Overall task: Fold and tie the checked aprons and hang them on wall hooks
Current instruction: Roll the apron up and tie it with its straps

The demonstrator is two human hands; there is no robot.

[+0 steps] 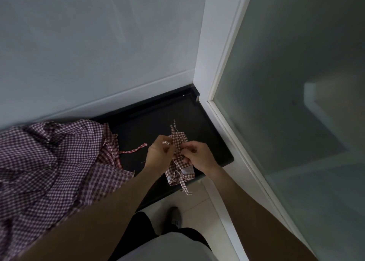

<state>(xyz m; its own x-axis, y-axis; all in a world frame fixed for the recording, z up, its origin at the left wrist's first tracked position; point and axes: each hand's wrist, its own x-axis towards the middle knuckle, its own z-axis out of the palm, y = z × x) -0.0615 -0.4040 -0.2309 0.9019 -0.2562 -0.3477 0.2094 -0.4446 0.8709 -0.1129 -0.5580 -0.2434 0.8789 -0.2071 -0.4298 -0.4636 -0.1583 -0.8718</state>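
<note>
Tying step: the left hand [158, 149] and right hand [197, 155] each pinch a strap of the folded apron [178, 167] above the dark desk [158, 112]. Next, pull the knot tight; untied aprons [49, 162] lie at 9 o'clock.

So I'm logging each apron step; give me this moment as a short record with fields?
surface: black counter in the corner by a white wall
bundle: small folded checked apron, held above the counter's edge, strap ends hanging
left hand: pinches a strap at the bundle's top
right hand: pinches the bundle from the right
pile: loose checked aprons heaped left on the counter
hooks: none in view
stage: tying, not yet hung
</note>
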